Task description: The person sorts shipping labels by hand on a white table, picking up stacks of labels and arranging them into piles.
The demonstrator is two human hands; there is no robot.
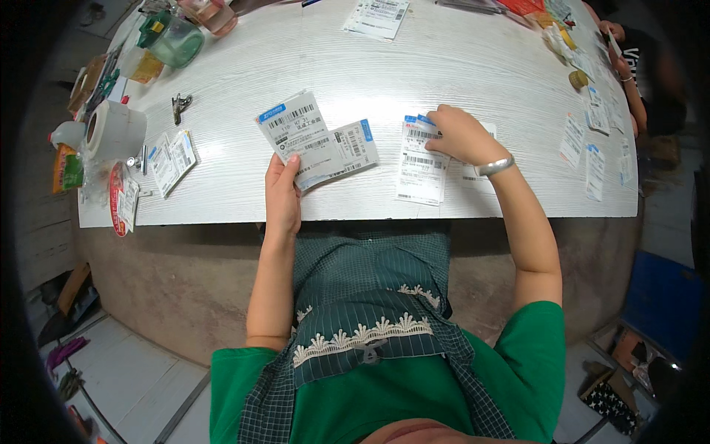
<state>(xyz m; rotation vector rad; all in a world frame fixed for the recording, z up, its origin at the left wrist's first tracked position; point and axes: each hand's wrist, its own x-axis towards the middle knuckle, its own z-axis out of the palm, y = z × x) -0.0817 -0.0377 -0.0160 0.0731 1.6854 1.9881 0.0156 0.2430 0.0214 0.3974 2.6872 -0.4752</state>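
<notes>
My left hand (282, 185) grips a few printed shipping labels (336, 157) by their lower left edge. They are white with blue corners and barcodes, and fan out in two directions just above the table's front edge. To the right, a small stack of similar shipping labels (421, 174) lies on the table. My right hand (464, 135), with a silver bangle at the wrist, is closed at the stack's upper right edge, its fingers bent onto the top label. Another slip (489, 130) lies partly hidden beneath that hand and wrist.
The white table (244, 200) carries a label pile (171, 161), a metal clip (180, 107), a paper roll (115, 129) and a green-lidded jug (174, 41) on the left. More labels (376, 18) lie at the far side. At right, labels (594, 170) are spread near another person's arm (634, 96).
</notes>
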